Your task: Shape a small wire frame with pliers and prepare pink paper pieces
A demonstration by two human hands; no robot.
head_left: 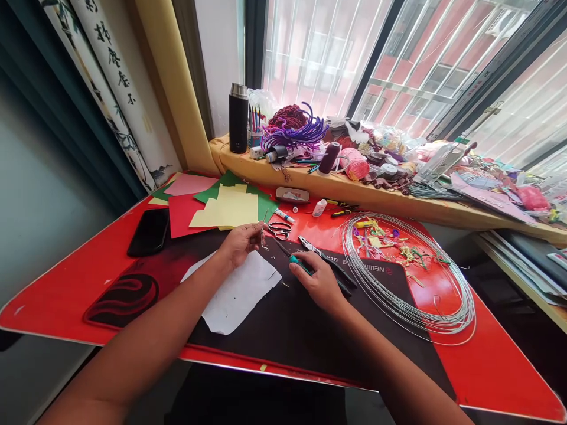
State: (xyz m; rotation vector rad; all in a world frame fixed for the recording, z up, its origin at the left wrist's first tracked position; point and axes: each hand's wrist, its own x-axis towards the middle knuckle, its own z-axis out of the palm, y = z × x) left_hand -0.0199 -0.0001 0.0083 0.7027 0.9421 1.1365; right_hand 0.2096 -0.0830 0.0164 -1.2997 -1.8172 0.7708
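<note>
My left hand (pixel 243 245) pinches a short piece of bent wire (pixel 264 241) above the white paper sheet (pixel 241 295). In my right hand (pixel 319 280) is a screwdriver (pixel 292 258) with a green handle and a thin dark shaft. Its shaft points up and left toward the wire; whether the tip touches it I cannot tell. Dark-handled pliers (pixel 330 262) lie just beyond my right hand, jaws toward the back left. Past the wire rest small black-handled scissors (pixel 279 229). A tiny wire scrap (pixel 284 284) lies beside the paper.
A large coil of silver wire (pixel 460 295) lies at the right, around colourful scraps (pixel 410 254). Coloured paper (pixel 234 209) and a black phone (pixel 149 232) are at the left. A small white bottle (pixel 319 208) stands behind. Yarn and a black flask (pixel 238 121) crowd the windowsill.
</note>
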